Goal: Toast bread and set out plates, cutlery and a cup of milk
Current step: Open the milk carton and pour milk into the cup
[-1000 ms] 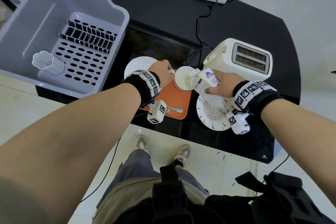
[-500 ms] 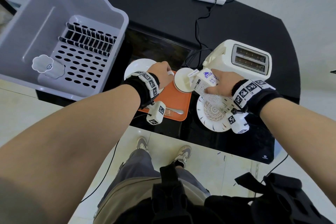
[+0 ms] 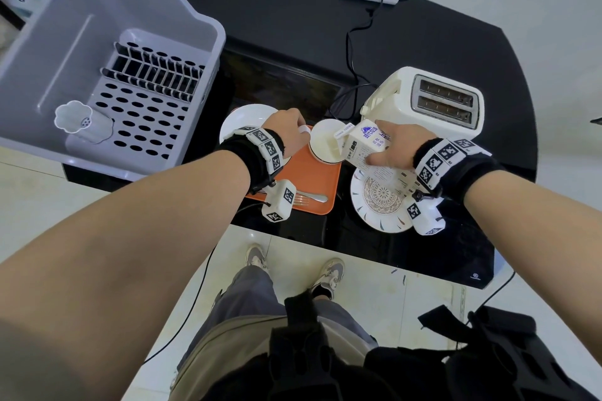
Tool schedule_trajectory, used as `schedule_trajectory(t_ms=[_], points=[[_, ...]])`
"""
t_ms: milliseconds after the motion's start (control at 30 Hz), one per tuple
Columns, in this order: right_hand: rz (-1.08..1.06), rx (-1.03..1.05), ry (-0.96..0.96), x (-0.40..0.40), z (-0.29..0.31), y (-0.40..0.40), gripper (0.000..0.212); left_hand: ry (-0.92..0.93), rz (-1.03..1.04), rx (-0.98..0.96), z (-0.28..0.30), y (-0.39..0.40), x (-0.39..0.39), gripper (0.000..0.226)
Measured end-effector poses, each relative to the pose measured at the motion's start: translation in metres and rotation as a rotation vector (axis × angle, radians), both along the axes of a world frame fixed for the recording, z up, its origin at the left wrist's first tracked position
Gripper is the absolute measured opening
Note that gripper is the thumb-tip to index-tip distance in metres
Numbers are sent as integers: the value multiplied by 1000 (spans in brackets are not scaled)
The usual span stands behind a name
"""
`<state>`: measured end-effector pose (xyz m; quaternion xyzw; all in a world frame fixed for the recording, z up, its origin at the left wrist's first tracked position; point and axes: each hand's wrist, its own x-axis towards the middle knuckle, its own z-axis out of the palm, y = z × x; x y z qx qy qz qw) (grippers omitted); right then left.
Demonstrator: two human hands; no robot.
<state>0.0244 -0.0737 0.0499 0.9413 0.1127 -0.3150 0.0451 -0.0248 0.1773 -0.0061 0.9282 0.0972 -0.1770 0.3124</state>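
Nearest on the black bench (image 3: 439, 42), an orange tray (image 3: 321, 182) carried a fork (image 3: 309, 198) and a white cup (image 3: 325, 144) whose handle sat in the left hand's (image 3: 286, 133) closed grip. The right hand (image 3: 395, 145) was wrapped around a white-and-blue milk carton (image 3: 365, 143), tilted with its spout over the cup, above a patterned plate (image 3: 379, 205). Farther off stood a white toaster (image 3: 433, 101) with 2 slots and a grey dish rack (image 3: 97, 75) holding 1 small white cup (image 3: 73, 115).
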Motion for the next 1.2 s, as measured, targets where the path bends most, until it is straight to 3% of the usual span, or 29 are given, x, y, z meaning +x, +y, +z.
schedule_trajectory(t_ms=[133,300,433,867,1200], points=[[-24,11,-7,-1,2,1,93,3,3,-3,1,0,0,27],[-32,64,-7,-5,-1,-3,82,-2,8,5,3,-3,-1,27],[7,4,-53,-5,6,0,95,-9,9,21,5,-4,0,29],[236,-207,-192,4,19,42,100,-26,44,-33,-4,6,0,24],[257,-235,-174,6,22,52,99,-21,74,-36,-17,13,-4,23]])
